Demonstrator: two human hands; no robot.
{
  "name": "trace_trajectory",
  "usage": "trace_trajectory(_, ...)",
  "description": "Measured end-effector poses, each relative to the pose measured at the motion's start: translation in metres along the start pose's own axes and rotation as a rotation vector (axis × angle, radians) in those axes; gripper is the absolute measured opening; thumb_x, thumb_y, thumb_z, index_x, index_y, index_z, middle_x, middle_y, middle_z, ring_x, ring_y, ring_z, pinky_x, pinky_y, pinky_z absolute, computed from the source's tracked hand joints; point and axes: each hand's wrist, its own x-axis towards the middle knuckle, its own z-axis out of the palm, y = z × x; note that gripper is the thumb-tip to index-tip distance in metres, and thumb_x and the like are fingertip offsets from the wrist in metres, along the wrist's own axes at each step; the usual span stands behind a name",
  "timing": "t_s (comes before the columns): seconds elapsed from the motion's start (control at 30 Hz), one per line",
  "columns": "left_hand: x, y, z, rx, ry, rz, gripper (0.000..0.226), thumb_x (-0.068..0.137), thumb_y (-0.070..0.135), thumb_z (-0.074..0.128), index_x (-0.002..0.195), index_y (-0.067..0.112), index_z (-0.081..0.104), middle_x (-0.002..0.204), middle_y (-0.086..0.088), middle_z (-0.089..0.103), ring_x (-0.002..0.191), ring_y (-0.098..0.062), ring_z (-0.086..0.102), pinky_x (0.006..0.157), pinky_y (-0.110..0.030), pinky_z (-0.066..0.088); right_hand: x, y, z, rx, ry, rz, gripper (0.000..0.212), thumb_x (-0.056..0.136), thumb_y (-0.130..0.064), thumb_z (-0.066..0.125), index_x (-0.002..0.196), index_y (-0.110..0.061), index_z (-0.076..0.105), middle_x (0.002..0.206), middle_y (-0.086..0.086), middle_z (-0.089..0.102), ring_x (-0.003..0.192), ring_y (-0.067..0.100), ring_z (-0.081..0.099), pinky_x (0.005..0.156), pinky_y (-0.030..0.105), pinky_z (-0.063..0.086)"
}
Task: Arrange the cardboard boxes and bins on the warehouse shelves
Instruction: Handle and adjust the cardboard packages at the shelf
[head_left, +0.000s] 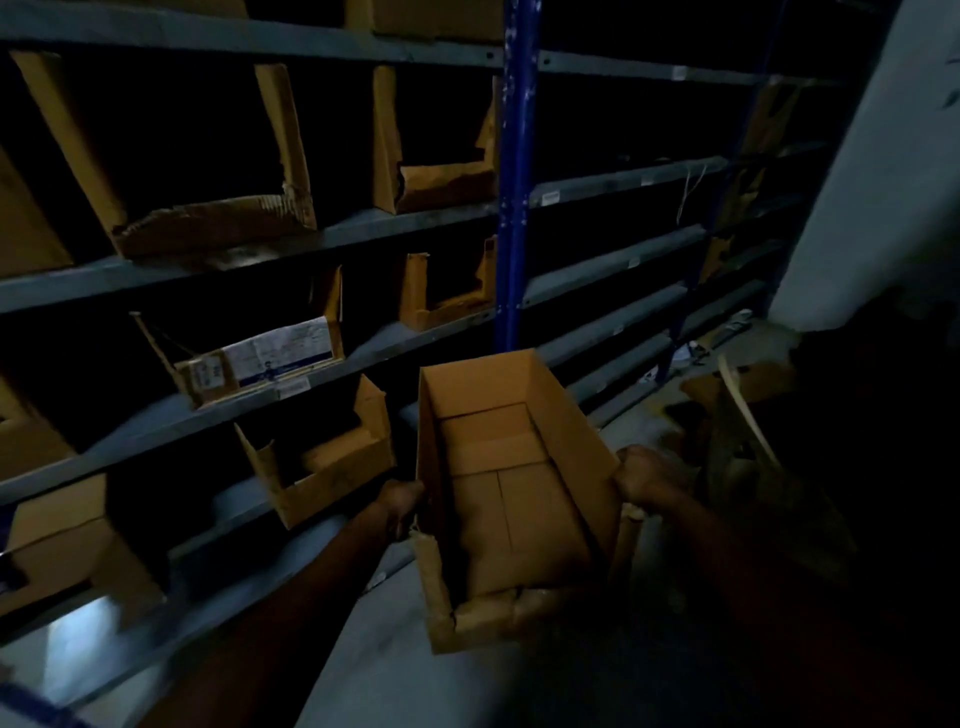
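Observation:
I hold an open, empty cardboard box (511, 499) in front of the grey metal shelves (363, 228), its far end pointing toward the blue upright. My left hand (402, 501) grips its left wall and my right hand (647, 480) grips its right wall. The box's near end is torn and cut low. Just left of it, a cut-front cardboard bin (322, 467) sits on a low shelf. More cut-front bins stand on higher shelves, one with a white label (270, 358), one small (447, 296), one large and torn (208, 218), one further right (441, 176).
A blue steel upright (514, 171) splits two shelf bays; the right bay's shelves (623, 260) hold little that I can see. Flattened cardboard (748, 415) lies on the floor at right near a pale wall (883, 182). A box (72, 551) sits low left. Lighting is dim.

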Motion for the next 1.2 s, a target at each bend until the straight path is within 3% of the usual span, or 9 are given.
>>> trace_trajectory(0.13, 0.015, 0.000, 0.003, -0.052, 0.119, -0.010, 0.045, 0.073, 0.044, 0.066, 0.110, 0.018, 0.070, 0.106, -0.006, 0.072, 0.091, -0.023, 0.071, 0.072, -0.037, 0.061, 0.036, 0.013, -0.007, -0.003, -0.019, -0.100, 0.011, 0.079, -0.031, 0.052, 0.077, -0.021, 0.058, 0.095, 0.007, 0.065, 0.081, 0.025, 0.061, 0.073, 0.033, 0.053)
trace_trajectory(0.27, 0.017, 0.014, 0.022, -0.098, 0.186, 0.006, 0.040, 0.082, 0.038, 0.062, 0.114, 0.014, 0.067, 0.110, -0.009, 0.070, 0.094, -0.026, 0.069, 0.060, -0.027, 0.055, 0.058, 0.014, -0.010, -0.010, -0.015, -0.125, 0.026, 0.081, -0.027, 0.051, 0.101, -0.021, 0.066, 0.108, 0.005, 0.065, 0.093, 0.026, 0.063, 0.077, 0.032, 0.052)
trace_trajectory(0.53, 0.015, 0.053, 0.053, -0.058, 0.418, 0.013, 0.035, 0.092, 0.028, 0.056, 0.114, 0.003, 0.066, 0.116, -0.019, 0.066, 0.106, -0.035, 0.063, 0.089, -0.040, 0.053, 0.144, 0.029, 0.007, 0.019, -0.081, -0.168, 0.007, 0.083, -0.024, 0.052, 0.079, -0.026, 0.057, 0.108, 0.005, 0.065, 0.095, 0.024, 0.061, 0.076, 0.031, 0.050)
trace_trajectory(0.63, 0.004, 0.072, 0.079, -0.135, 0.496, 0.025, 0.031, 0.095, 0.020, 0.055, 0.115, 0.000, 0.066, 0.116, -0.021, 0.065, 0.108, -0.038, 0.061, 0.088, -0.038, 0.049, 0.182, 0.032, 0.007, -0.001, -0.077, -0.212, 0.011, 0.081, -0.024, 0.051, 0.070, -0.026, 0.053, 0.105, 0.006, 0.066, 0.091, 0.024, 0.062, 0.074, 0.030, 0.049)
trace_trajectory(0.83, 0.011, 0.099, 0.101, -0.133, 0.600, 0.019, 0.032, 0.095, 0.021, 0.056, 0.119, 0.001, 0.065, 0.119, -0.021, 0.064, 0.108, -0.036, 0.060, 0.082, -0.034, 0.044, 0.218, 0.012, -0.019, -0.025, -0.081, -0.230, 0.025, 0.092, -0.025, 0.050, 0.107, -0.013, 0.065, 0.110, 0.013, 0.065, 0.103, 0.031, 0.061, 0.082, 0.031, 0.047)
trace_trajectory(0.93, 0.017, 0.109, 0.106, -0.183, 0.647, -0.019, 0.029, 0.095, 0.019, 0.056, 0.115, 0.000, 0.064, 0.115, -0.021, 0.064, 0.107, -0.038, 0.059, 0.079, -0.034, 0.043, 0.239, 0.003, -0.021, -0.032, -0.090, -0.243, 0.028, 0.092, -0.025, 0.050, 0.111, -0.011, 0.063, 0.112, 0.016, 0.064, 0.104, 0.034, 0.060, 0.083, 0.033, 0.046)
trace_trajectory(1.07, 0.037, 0.108, 0.116, -0.202, 0.571, 0.014, 0.026, 0.091, 0.015, 0.059, 0.111, 0.000, 0.066, 0.112, -0.021, 0.066, 0.104, -0.038, 0.062, 0.093, -0.047, 0.051, 0.265, 0.000, -0.019, -0.053, -0.089, -0.262, 0.029, 0.095, -0.024, 0.048, 0.116, -0.008, 0.061, 0.115, 0.016, 0.063, 0.107, 0.033, 0.059, 0.083, 0.032, 0.045)
trace_trajectory(1.13, 0.046, 0.103, 0.127, -0.249, 0.567, 0.036, 0.018, 0.088, 0.011, 0.064, 0.103, 0.002, 0.071, 0.099, -0.020, 0.070, 0.089, -0.032, 0.068, 0.082, -0.045, 0.057, 0.279, -0.001, -0.020, -0.042, -0.107, -0.282, 0.030, 0.095, -0.022, 0.048, 0.118, -0.008, 0.060, 0.119, 0.016, 0.062, 0.110, 0.033, 0.059, 0.086, 0.033, 0.046)
trace_trajectory(1.2, 0.040, 0.110, 0.145, -0.348, 0.584, 0.027, 0.015, 0.086, 0.008, 0.068, 0.097, -0.002, 0.070, 0.079, -0.016, 0.068, 0.065, -0.021, 0.066, 0.058, -0.028, 0.054, 0.295, -0.002, -0.023, -0.010, -0.123, -0.291, 0.032, 0.095, -0.022, 0.048, 0.121, -0.008, 0.060, 0.119, 0.016, 0.061, 0.111, 0.033, 0.058, 0.088, 0.034, 0.046)
